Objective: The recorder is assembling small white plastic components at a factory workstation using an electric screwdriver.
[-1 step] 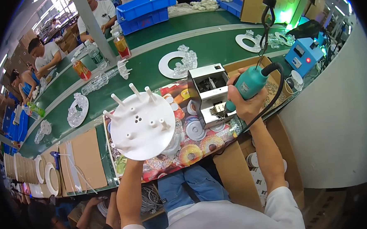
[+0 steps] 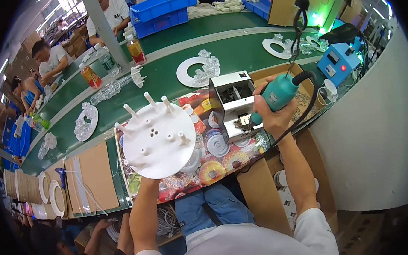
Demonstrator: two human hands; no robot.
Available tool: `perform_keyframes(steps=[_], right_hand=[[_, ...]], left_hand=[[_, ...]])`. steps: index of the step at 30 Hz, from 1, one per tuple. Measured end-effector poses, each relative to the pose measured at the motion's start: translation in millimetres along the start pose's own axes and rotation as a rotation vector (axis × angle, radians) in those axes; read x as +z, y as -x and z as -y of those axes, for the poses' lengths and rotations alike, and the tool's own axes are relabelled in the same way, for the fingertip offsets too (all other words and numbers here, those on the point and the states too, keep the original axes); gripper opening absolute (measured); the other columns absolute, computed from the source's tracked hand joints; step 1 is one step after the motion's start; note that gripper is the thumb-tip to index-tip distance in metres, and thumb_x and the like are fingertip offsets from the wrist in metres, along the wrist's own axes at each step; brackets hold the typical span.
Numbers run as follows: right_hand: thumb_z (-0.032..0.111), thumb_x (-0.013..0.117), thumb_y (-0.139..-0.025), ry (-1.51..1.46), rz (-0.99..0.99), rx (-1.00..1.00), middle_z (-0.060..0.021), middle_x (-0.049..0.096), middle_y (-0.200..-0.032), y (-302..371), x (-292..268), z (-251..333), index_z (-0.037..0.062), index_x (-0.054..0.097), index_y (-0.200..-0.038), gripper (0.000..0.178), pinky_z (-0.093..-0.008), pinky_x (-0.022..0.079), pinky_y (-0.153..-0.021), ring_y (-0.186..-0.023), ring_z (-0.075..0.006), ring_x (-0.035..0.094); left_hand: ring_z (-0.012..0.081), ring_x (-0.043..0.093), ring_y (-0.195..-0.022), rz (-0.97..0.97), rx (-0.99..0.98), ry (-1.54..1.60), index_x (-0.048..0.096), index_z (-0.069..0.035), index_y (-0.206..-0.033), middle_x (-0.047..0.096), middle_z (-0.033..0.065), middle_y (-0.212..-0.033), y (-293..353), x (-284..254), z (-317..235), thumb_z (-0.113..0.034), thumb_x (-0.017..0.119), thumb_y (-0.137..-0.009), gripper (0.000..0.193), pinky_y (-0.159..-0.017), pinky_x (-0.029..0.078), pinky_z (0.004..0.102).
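In my right hand (image 2: 276, 117) is a teal electric screwdriver (image 2: 280, 92), with fingers wrapped round its body. Its lower end points at the front of a metal-and-black screw feeder (image 2: 234, 108) on the bench. A large white plastic disc (image 2: 158, 146) with several tall posts and short studs faces up over the left part of the work mat. My left hand (image 2: 150, 182) reaches beneath the disc and holds it from below; only the wrist shows and the fingers are hidden. Clear plastic (image 2: 193, 161) peeks out beside the disc's right edge.
Behind the patterned mat (image 2: 211, 172) runs a green conveyor (image 2: 157, 79) carrying white rings (image 2: 186, 72) with clear parts. A cardboard tray of screws (image 2: 306, 101) and a blue power box (image 2: 338, 61) stand right. The screwdriver's black cable (image 2: 314, 94) loops beside my right arm. Co-workers sit far left.
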State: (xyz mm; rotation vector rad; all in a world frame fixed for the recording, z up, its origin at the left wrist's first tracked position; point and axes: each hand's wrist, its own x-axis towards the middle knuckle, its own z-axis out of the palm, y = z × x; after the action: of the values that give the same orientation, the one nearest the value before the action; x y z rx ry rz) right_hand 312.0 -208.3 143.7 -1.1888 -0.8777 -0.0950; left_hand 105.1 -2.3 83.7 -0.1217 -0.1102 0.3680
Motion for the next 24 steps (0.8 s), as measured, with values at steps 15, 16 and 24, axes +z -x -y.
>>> perform_keyframes(steps=[15, 16, 24], right_hand=[[-0.004, 0.06, -0.072, 0.046, 0.029, 0.06, -0.0114, 0.057, -0.077, 4.0, -8.2, 2.0, -0.0004, 0.04, -0.114, 0.047, -0.0254, 0.045, -0.046, -0.052, -0.0133, 0.053], [-0.004, 0.06, -0.072, 0.024, 0.037, 0.056, -0.0114, 0.057, -0.077, -1.2, 0.4, 16.4, -0.0004, 0.04, -0.114, 0.047, -0.0254, 0.045, -0.046, -0.052, -0.0133, 0.053], [0.014, 0.062, -0.075, -0.223, 0.022, -0.071, -0.0168, 0.057, -0.079, -73.6, 38.4, 133.9, -0.003, 0.04, -0.117, 0.05, -0.0271, 0.043, -0.042, -0.046, -0.0152, 0.051]], left_hand=[[0.0325, 0.031, -0.129, 0.704, 0.123, -0.663, 0.018, -0.012, -0.139, 0.023, 0.0141, -0.143, -29.1, -17.6, 20.7, -0.061, 0.04, -0.083, 0.078, -0.103, 0.03, 0.0548], [0.0325, 0.031, -0.129, 0.706, 0.135, -0.684, 0.018, -0.012, -0.139, 0.023, 0.0141, -0.143, -21.2, -7.0, 15.3, -0.061, 0.04, -0.083, 0.078, -0.103, 0.03, 0.0548], [0.0189, 0.028, -0.128, 0.552, -0.085, 0.229, 0.021, -0.013, -0.139, 0.027, 0.0076, -0.142, -37.2, -60.2, -5.0, -0.056, 0.042, -0.085, 0.072, -0.105, 0.026, 0.0424]])
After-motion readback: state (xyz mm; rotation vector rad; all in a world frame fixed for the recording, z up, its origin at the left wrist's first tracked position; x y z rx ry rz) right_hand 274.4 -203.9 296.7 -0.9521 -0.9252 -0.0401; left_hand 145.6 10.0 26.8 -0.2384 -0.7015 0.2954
